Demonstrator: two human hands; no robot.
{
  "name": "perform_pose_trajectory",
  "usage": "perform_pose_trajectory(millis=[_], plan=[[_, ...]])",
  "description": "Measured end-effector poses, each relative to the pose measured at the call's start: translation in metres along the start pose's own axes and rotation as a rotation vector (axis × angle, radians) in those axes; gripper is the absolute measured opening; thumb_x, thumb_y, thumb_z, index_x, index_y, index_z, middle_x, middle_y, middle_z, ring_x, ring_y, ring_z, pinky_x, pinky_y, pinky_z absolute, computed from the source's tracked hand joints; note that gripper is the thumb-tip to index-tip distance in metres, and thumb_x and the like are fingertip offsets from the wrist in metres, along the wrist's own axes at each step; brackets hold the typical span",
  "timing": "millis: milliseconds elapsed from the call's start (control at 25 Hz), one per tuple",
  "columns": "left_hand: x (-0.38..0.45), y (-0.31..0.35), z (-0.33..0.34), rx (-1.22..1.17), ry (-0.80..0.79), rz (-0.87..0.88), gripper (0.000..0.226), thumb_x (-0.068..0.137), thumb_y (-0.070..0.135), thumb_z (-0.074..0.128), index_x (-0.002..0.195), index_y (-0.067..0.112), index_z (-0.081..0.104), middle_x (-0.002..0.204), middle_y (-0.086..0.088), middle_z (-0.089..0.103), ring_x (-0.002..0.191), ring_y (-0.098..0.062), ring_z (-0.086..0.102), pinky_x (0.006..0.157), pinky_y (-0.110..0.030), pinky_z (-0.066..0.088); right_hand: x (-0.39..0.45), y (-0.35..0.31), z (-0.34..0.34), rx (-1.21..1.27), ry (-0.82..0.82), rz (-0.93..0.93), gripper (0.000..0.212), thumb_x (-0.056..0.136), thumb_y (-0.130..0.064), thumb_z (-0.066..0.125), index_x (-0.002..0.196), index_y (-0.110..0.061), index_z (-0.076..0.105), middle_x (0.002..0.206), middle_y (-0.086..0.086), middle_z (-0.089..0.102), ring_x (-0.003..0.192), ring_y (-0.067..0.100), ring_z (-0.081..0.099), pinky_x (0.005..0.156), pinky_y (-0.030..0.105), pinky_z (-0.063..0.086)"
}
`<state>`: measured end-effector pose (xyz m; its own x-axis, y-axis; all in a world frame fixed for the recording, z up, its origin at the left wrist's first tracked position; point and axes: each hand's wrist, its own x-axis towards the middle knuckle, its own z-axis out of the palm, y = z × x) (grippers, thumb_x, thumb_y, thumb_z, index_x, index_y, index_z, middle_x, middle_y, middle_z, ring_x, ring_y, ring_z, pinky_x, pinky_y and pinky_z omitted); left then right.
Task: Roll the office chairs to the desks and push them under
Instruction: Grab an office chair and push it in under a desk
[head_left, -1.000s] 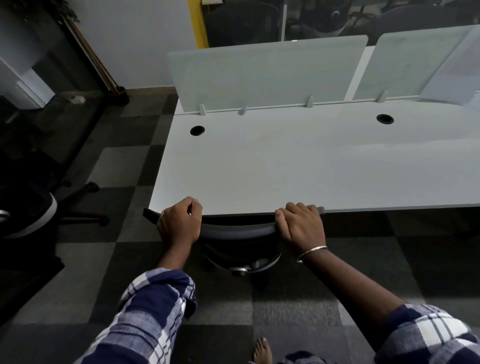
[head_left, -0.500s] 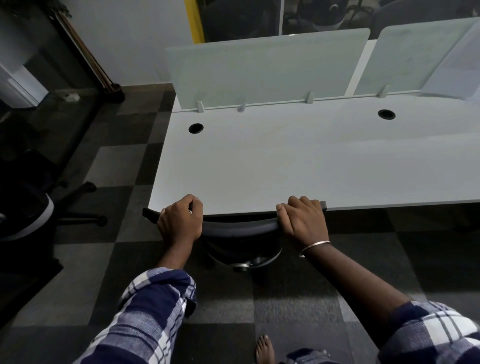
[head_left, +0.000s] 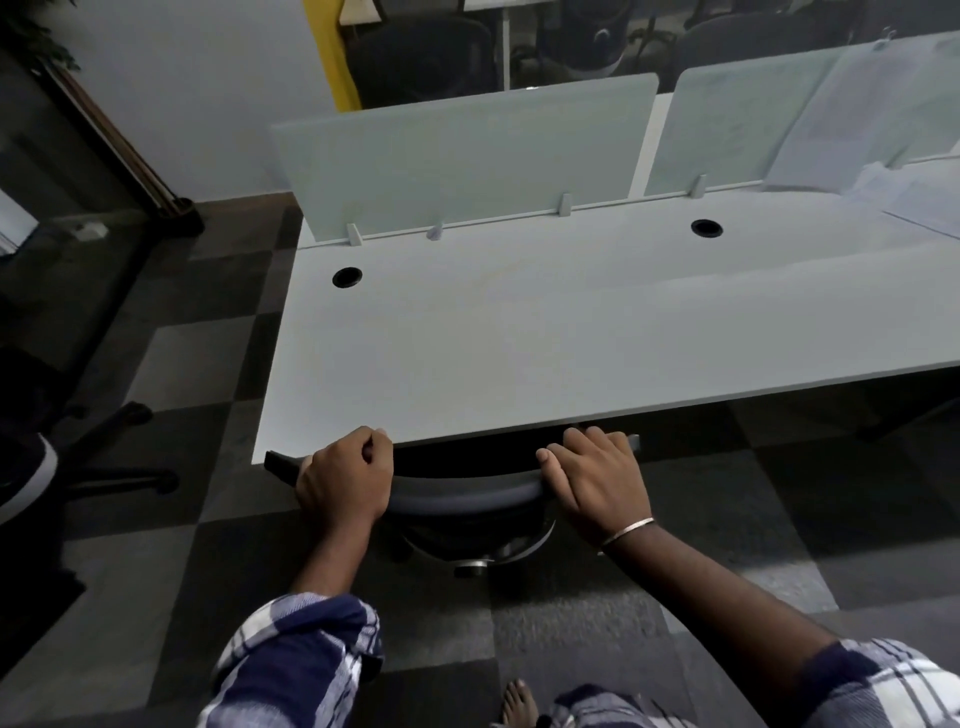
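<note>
Gripping the top edge of the office chair's backrest (head_left: 462, 493), the left hand (head_left: 345, 480) is curling its fingers over the rim near the chair's left end, knuckles bunched just at the front edge of the white desk (head_left: 519, 338). The right hand (head_left: 597, 480) is resting on the same rim toward its right end, fingers lying flatter and reaching forward over the edge, thumb pointing inward; whether those fingers are hooking round the rim is not something I can tell. A thin metal bangle (head_left: 626, 531) is sitting on the right wrist. Most of the chair is lying tucked beneath the desktop, with only the curved grey backrest top, one dark armrest tip (head_left: 278, 464) at the left and a bit of chrome hardware (head_left: 478, 564) below showing. Two round cable holes (head_left: 346, 277) are opening in the desktop, and frosted divider panels (head_left: 467, 161) are standing along its far edge. Papers (head_left: 878, 135) are lying at the far right, their writing too faint to read; no brand or label is legible anywhere. Another chair (head_left: 31, 467) is standing at the left on the checkered carpet (head_left: 182, 358). Plaid sleeves (head_left: 296, 665) are covering both upper arms, and a bare foot (head_left: 519, 701) is showing at the bottom.
</note>
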<state>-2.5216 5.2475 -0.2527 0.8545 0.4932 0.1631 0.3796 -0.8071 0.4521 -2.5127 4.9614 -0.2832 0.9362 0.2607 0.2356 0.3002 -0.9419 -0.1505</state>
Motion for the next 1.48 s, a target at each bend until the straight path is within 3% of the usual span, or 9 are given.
perform_pose_trajectory(millis=[200, 360, 600, 680, 840, 1000, 1280, 1400, 1480], plan=[[0.008, 0.018, 0.007, -0.010, -0.023, -0.014, 0.039, 0.101, 0.037, 0.054, 0.073, 0.015, 0.068, 0.063, 0.000, 0.053, 0.066, -0.026, 0.040, 0.074, -0.037, 0.039, 0.018, 0.014, 0.001, 0.091, 0.019, 0.052, 0.044, 0.106, -0.045, 0.030, 0.080, -0.027, 0.062, 0.081, -0.006, 0.052, 0.082, 0.024, 0.051, 0.079, 0.043, 0.039], [0.015, 0.027, 0.015, -0.017, -0.050, -0.015, 0.040, 0.101, 0.036, 0.053, 0.072, 0.013, 0.067, 0.066, -0.009, 0.063, 0.066, -0.029, 0.040, 0.077, -0.039, 0.042, 0.030, 0.022, 0.006, 0.132, -0.014, 0.148, 0.050, 0.105, -0.045, 0.026, 0.090, -0.025, 0.069, 0.096, -0.005, 0.055, 0.099, 0.021, 0.049, 0.092, 0.040, 0.037], [0.015, 0.034, 0.022, -0.021, -0.034, 0.004, 0.041, 0.100, 0.034, 0.054, 0.067, 0.012, 0.064, 0.058, -0.001, 0.052, 0.061, -0.028, 0.041, 0.075, -0.037, 0.036, 0.040, 0.028, 0.005, 0.170, 0.011, 0.210, 0.041, 0.106, -0.035, 0.039, 0.090, -0.020, 0.073, 0.111, -0.001, 0.060, 0.118, 0.023, 0.049, 0.107, 0.039, 0.031], [0.016, 0.033, 0.023, -0.023, -0.037, 0.006, 0.041, 0.100, 0.035, 0.053, 0.068, 0.012, 0.065, 0.059, -0.004, 0.057, 0.062, -0.030, 0.044, 0.076, -0.038, 0.037, 0.043, 0.029, 0.004, 0.170, -0.006, 0.209, 0.041, 0.107, -0.034, 0.040, 0.091, -0.019, 0.075, 0.116, 0.000, 0.061, 0.127, 0.025, 0.047, 0.111, 0.039, 0.028], [0.017, 0.028, 0.027, -0.040, -0.042, 0.018, 0.039, 0.100, 0.034, 0.053, 0.070, 0.013, 0.066, 0.062, -0.007, 0.063, 0.063, -0.032, 0.051, 0.080, -0.038, 0.040, 0.048, 0.027, 0.002, 0.229, -0.086, 0.249, 0.041, 0.109, -0.034, 0.040, 0.102, -0.023, 0.078, 0.136, 0.000, 0.058, 0.151, 0.024, 0.028, 0.124, 0.039, 0.012], [0.014, 0.026, 0.027, -0.019, -0.055, 0.064, 0.038, 0.101, 0.035, 0.054, 0.074, 0.013, 0.068, 0.068, -0.009, 0.068, 0.070, -0.036, 0.059, 0.084, -0.039, 0.040, 0.047, 0.027, -0.001, 0.263, -0.128, 0.268, 0.042, 0.109, -0.038, 0.036, 0.109, -0.027, 0.077, 0.149, -0.001, 0.050, 0.158, 0.022, 0.014, 0.127, 0.039, 0.002], [-0.014, 0.022, 0.020, 0.150, -0.085, 0.264, 0.044, 0.098, 0.038, 0.036, 0.067, 0.017, 0.059, 0.069, -0.001, 0.063, 0.072, -0.027, 0.056, 0.083, -0.041, 0.037, 0.024, 0.030, -0.004, 0.370, -0.112, 0.194, 0.038, 0.108, -0.049, 0.038, 0.137, -0.034, 0.058, 0.170, -0.003, 0.022, 0.160, 0.019, -0.010, 0.128, 0.044, -0.004], [-0.037, 0.030, 0.022, 0.080, -0.044, 0.263, 0.036, 0.097, 0.031, 0.038, 0.075, 0.021, 0.064, 0.082, 0.000, 0.068, 0.084, -0.028, 0.059, 0.095, -0.044, 0.038, -0.002, 0.049, -0.007, 0.444, -0.138, 0.048, 0.051, 0.106, -0.050, 0.046, 0.155, -0.035, 0.041, 0.174, -0.008, 0.005, 0.159, 0.017, -0.015, 0.130, 0.041, -0.001], [-0.059, 0.049, 0.026, 0.032, -0.046, 0.281, 0.039, 0.097, 0.033, 0.036, 0.092, 0.022, 0.073, 0.101, 0.002, 0.074, 0.100, -0.027, 0.064, 0.108, -0.047, 0.034, -0.022, 0.072, -0.010, 0.533, -0.185, -0.006, 0.060, 0.106, -0.046, 0.050, 0.161, -0.041, 0.026, 0.173, -0.015, -0.003, 0.159, 0.011, -0.013, 0.129, 0.034, 0.000]])
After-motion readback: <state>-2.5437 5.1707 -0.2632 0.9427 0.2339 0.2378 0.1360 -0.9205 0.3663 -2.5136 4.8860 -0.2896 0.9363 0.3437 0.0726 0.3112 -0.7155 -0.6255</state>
